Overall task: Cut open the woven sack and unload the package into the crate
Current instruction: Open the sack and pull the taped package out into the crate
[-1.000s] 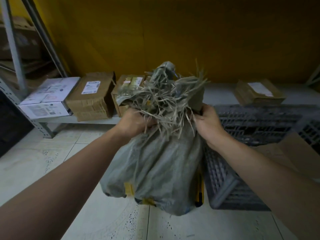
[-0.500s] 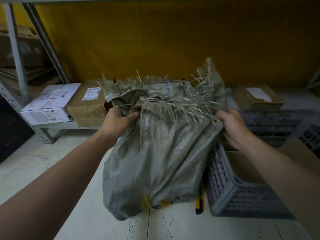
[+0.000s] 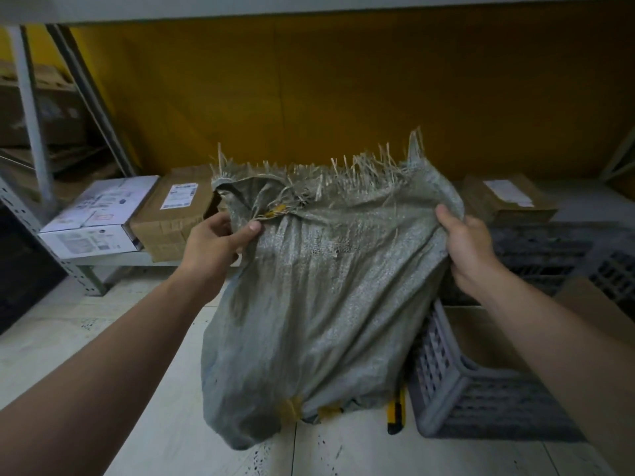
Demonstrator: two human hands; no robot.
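A grey-green woven sack [image 3: 316,304] stands upright on the tiled floor, its cut top edge frayed into loose strands. My left hand [image 3: 216,242] pinches the sack's top left corner. My right hand [image 3: 464,245] grips the top right corner, so the mouth is stretched wide between them. The sack's contents are hidden inside. A grey slatted plastic crate [image 3: 481,400] sits on the floor just right of the sack, with brown cardboard [image 3: 481,334] lying in it. A yellow and black utility knife [image 3: 397,415] lies on the floor between sack and crate.
A low metal shelf [image 3: 103,259] runs along the yellow wall behind, holding a white box [image 3: 99,214], a brown carton [image 3: 175,214] and another brown parcel [image 3: 508,197] at the right. A second dark crate [image 3: 549,249] sits behind the first. Shelf uprights [image 3: 31,115] stand at left.
The bunched sack top has been pulled apart: both hands moved outward and spread the mouth wide. The sack's body now hangs flatter and fuller across the view.
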